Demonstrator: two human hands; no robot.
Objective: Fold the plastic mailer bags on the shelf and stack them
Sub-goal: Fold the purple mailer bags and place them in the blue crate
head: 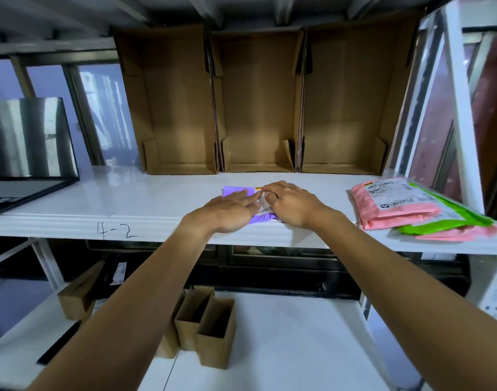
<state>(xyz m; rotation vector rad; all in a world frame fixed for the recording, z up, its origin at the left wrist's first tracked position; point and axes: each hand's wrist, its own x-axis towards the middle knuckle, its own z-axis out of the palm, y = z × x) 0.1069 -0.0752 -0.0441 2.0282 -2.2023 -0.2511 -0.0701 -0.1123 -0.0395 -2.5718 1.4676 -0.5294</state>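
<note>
Purple mailer bag (pixel 236 190) on white shelf (pixel 157 198), my left hand (pixel 227 210) flat on it, fingers straight, my right hand (pixel 289 204) pinching its folded edge, pink mailers (pixel 394 204) stacked well right.

Mailer (pixel 236 191) on shelf (pixel 146 198), centre frame. Stack (pixel 394 204) on same shelf, right edge, well apart from mailer. Three boxes (pixel 258 108) side by side behind both, upper centre. Small boxes (pixel 208 325) on lower shelf (pixel 284 334), bottom centre.
</note>
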